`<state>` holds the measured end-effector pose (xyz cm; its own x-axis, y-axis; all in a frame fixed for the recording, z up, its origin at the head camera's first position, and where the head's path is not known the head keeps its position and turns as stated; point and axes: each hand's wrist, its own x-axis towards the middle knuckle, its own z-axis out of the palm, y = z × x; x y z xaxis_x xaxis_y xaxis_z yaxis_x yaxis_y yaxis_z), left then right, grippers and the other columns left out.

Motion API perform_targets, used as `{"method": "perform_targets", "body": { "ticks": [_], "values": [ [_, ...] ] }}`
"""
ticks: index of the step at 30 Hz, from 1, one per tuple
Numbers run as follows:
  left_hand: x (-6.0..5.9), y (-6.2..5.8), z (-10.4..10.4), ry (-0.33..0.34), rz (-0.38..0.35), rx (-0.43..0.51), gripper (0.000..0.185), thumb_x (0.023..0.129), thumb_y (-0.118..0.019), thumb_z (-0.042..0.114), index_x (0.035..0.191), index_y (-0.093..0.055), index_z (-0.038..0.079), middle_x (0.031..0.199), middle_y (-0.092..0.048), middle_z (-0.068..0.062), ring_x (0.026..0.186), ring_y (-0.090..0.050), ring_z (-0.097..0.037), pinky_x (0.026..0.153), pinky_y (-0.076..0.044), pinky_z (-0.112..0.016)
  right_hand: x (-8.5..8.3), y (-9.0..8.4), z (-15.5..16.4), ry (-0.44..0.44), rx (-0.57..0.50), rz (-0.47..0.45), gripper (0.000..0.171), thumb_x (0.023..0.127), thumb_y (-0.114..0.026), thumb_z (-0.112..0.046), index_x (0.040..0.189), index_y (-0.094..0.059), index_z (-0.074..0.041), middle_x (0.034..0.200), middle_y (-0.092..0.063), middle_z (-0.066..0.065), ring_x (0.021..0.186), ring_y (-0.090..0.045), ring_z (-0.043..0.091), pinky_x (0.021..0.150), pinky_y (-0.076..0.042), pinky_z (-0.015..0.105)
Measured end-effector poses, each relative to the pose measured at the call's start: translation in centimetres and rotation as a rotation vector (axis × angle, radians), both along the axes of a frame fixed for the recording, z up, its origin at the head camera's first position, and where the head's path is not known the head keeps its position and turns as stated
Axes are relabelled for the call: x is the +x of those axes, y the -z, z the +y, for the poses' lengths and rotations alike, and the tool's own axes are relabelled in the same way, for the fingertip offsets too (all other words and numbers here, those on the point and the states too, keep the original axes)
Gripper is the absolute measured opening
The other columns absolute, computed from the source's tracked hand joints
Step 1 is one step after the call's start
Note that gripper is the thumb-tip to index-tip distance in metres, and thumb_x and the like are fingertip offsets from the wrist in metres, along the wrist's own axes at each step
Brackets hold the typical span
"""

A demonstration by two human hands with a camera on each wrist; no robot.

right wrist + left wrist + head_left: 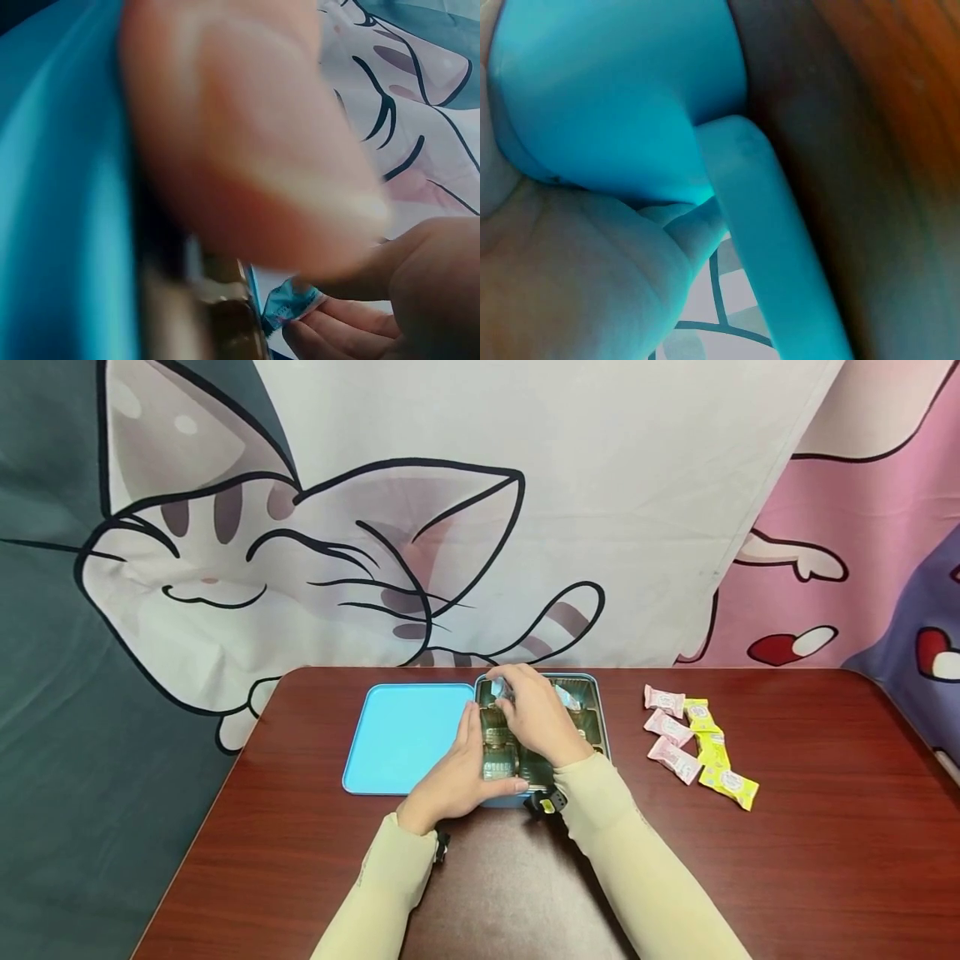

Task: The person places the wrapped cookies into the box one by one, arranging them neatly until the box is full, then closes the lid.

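Observation:
An open blue tin box (603, 727) with a gold compartment tray stands on the table, its blue lid (401, 739) lying flat just left of it. My left hand (461, 772) rests against the box's left wall with fingers stretched out and thumb along the front edge. In the left wrist view my palm (570, 285) lies beside the lid (607, 97) and the box rim (765, 225). My right hand (525, 706) hovers over the tray's far left part and pinches a blue wrapped candy (500, 691), whose wrapper (289, 302) shows in the right wrist view. Another blue candy (566, 697) lies in the tray.
Several pink and yellow wrapped candies (697, 739) lie in a loose row on the dark wood table (825, 827), right of the box. A cartoon cat curtain (337, 543) hangs behind the table's far edge.

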<state>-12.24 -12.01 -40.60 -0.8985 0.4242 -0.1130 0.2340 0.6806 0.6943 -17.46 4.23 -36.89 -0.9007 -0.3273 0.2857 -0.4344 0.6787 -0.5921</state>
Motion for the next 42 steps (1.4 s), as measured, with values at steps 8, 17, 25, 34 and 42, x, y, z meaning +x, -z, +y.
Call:
{"method": "perform_targets", "body": {
  "ticks": [8, 17, 25, 34, 42],
  "values": [
    [-0.1, 0.1, 0.0, 0.004, 0.006, -0.001, 0.127, 0.087, -0.074, 0.055, 0.156, 0.018, 0.001, 0.164, 0.022, -0.021, 0.152, 0.006, -0.027, 0.118, -0.024, -0.045, -0.2, 0.3, -0.6, 0.024, -0.045, -0.013, 0.031, 0.095, -0.067, 0.0, 0.125, -0.067, -0.007, 0.121, -0.064, 0.013, 0.096, -0.061, 0.026, 0.082, -0.051, 0.042],
    [-0.1, 0.1, 0.1, 0.01, 0.008, 0.008, 0.125, 0.088, -0.073, 0.054, 0.156, 0.017, 0.002, 0.164, 0.021, -0.021, 0.152, 0.005, -0.027, 0.118, -0.025, -0.045, -0.4, 0.5, -1.1, 0.041, -0.072, 0.006, 0.03, 0.095, -0.069, -0.004, 0.125, -0.067, -0.008, 0.115, -0.064, 0.011, 0.092, -0.059, 0.024, 0.079, -0.05, 0.04],
    [-0.2, 0.0, -0.1, 0.013, 0.018, -0.005, 0.124, 0.089, -0.073, 0.053, 0.156, 0.016, 0.0, 0.164, 0.02, -0.021, 0.152, 0.009, -0.025, 0.118, -0.024, -0.044, -0.1, -2.2, -1.0, 0.009, -0.065, 0.112, 0.031, 0.094, -0.069, -0.003, 0.125, -0.066, -0.006, 0.117, -0.065, 0.013, 0.094, -0.062, 0.027, 0.079, -0.052, 0.041],
    [-0.2, 0.0, -0.2, 0.017, -0.016, -0.027, 0.124, 0.089, -0.07, 0.057, 0.156, 0.018, 0.001, 0.165, 0.021, -0.018, 0.153, 0.005, -0.025, 0.117, -0.029, -0.044, -1.5, -2.2, -1.0, -0.01, -0.015, -0.025, 0.03, 0.095, -0.069, -0.004, 0.125, -0.064, -0.005, 0.114, -0.066, 0.014, 0.103, -0.061, 0.029, 0.089, -0.05, 0.042],
    [-0.2, 0.0, -0.2, 0.004, -0.02, -0.007, 0.129, 0.085, -0.071, 0.063, 0.157, 0.017, 0.003, 0.165, 0.022, -0.016, 0.153, 0.004, -0.025, 0.117, -0.028, -0.045, -2.7, -2.2, -0.5, 0.01, 0.01, -0.162, 0.029, 0.097, -0.067, -0.007, 0.126, -0.064, -0.009, 0.122, -0.064, 0.013, 0.109, -0.061, 0.028, 0.093, -0.05, 0.044]
  ]
}}
